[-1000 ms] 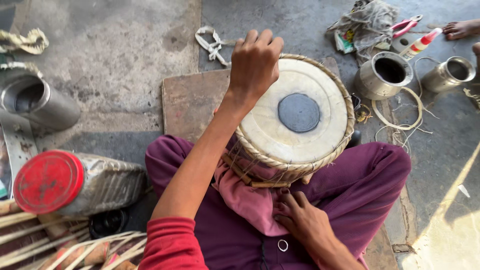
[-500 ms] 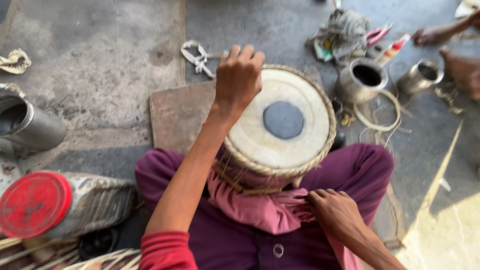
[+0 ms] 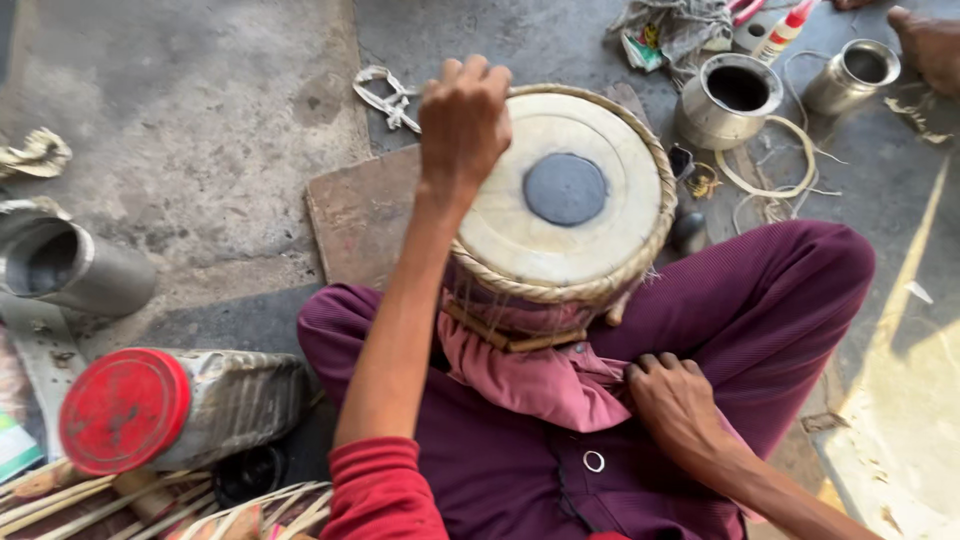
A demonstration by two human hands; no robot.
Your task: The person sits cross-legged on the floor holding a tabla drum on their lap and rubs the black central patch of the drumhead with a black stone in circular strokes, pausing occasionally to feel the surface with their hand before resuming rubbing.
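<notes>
- Since the earlier frames the view has drawn in and the drum (image 3: 565, 195) sits more to the middle; the left hand (image 3: 465, 120) stays fisted at its far left rim, while the right hand (image 3: 680, 400) has slid off the lap's middle to the pink cloth's (image 3: 535, 380) right edge.
- Floor (image 3: 180, 150): bare concrete, beyond and left of the left grip.
- Legs in maroon trousers (image 3: 780, 290) fold around the drum, below both grips.
- Drum: one, wedged in the lap, its long axis tilted up and away from the person, pale skin with one dark round patch (image 3: 565, 188) facing the camera. It lies just right of the left grip and up from the right grip; the left hand is the nearer and touches the braided rim.
- Left grip: closed in a fist; I cannot tell what it holds.
- Right grip: fingers curled loosely on the cloth, pinching its edge.
- Board (image 3: 365, 215): one, flat under the drum, below the left grip.
- Jar with red lid (image 3: 125, 410): one, on its side, far lower left.
- Metal pots (image 3: 730, 100): two, upper right, well apart from both grips.
- Metal tube (image 3: 70, 270): one, far left.
</notes>
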